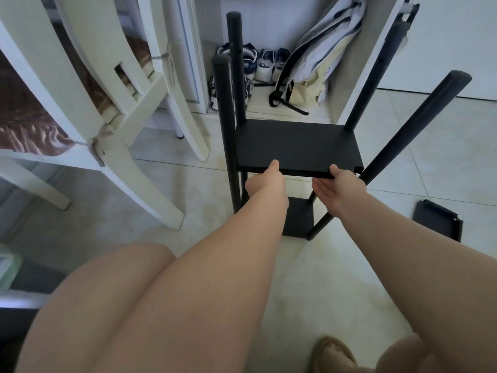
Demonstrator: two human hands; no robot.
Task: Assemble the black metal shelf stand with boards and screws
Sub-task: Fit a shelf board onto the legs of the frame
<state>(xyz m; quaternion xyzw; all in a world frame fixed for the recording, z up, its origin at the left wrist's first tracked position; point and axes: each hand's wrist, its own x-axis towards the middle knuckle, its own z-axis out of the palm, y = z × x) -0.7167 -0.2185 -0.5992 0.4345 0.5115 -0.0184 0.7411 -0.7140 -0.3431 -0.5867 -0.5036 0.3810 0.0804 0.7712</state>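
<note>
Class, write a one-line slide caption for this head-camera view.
Left hand and right hand hold the black board between black posts.

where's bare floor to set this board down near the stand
Bare tile lies on the right, between the stand and the spare panel, and on the left between stand and chair. Crowded: the alcove behind, with shoes and bag.

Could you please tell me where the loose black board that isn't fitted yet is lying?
In the head view, the loose black board lies flat on the tiled floor at the far right, apart from the shelf stand and to its right.
</note>
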